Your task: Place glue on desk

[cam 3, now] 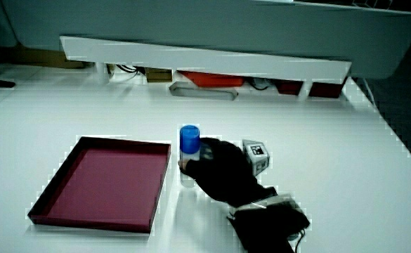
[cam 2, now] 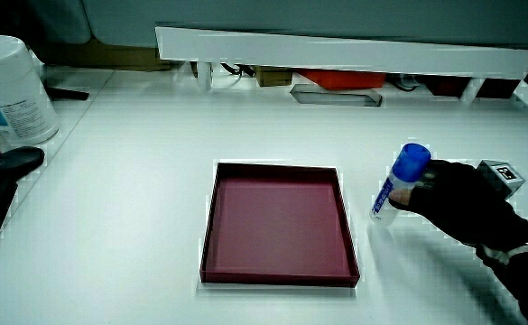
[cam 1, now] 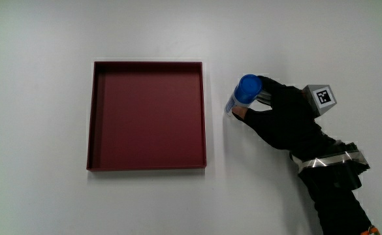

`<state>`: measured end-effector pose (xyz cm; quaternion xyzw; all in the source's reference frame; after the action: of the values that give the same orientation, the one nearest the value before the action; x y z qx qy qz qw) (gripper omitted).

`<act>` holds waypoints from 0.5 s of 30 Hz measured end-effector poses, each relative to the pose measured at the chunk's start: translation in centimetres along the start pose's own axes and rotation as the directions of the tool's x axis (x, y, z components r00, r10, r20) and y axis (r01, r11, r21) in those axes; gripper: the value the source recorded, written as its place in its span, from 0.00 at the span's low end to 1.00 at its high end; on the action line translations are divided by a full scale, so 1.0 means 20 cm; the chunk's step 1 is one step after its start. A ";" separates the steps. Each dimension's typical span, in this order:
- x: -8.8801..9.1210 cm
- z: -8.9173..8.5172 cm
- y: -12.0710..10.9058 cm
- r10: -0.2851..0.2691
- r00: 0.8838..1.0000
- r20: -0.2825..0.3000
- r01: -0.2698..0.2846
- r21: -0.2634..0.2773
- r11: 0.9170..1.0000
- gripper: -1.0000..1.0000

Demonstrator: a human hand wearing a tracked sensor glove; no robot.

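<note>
A glue stick point(cam 1: 243, 92) with a blue cap and pale body stands nearly upright on the white table beside the dark red tray point(cam 1: 98, 117). The gloved hand point(cam 1: 279, 116) wraps its fingers around the stick's body, with the patterned cube point(cam 1: 322, 98) on its back. In both side views the glue stick point(cam 2: 397, 182) point(cam 3: 187, 158) stands between the tray point(cam 2: 211, 217) point(cam 3: 57, 183) and the hand point(cam 2: 458, 206) point(cam 3: 223, 172), its base at the table surface. The tray holds nothing.
A white tub point(cam 2: 11, 86) and a black stapler point(cam 2: 2, 185) stand at the table's edge in a side view. A low white partition point(cam 2: 354, 50) point(cam 3: 212, 60) runs along the table's end, with small items under it.
</note>
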<state>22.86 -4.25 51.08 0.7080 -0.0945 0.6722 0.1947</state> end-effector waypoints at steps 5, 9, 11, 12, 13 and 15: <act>0.06 -0.02 -0.01 -0.029 1.000 -0.006 0.029 -0.002 1.000 0.50; 0.11 -0.01 -0.02 -0.037 0.999 -0.022 0.037 0.002 0.999 0.50; 0.11 -0.02 -0.02 -0.043 0.998 -0.037 0.043 0.000 0.999 0.50; 0.11 -0.02 -0.02 -0.048 0.998 -0.050 0.048 0.003 0.999 0.50; 0.13 -0.01 -0.03 -0.049 0.998 -0.038 0.049 0.006 0.999 0.50; 0.13 -0.01 -0.02 -0.048 0.998 -0.038 0.048 0.005 0.999 0.50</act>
<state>23.02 -3.38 53.53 0.6979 -0.0721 0.6807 0.2105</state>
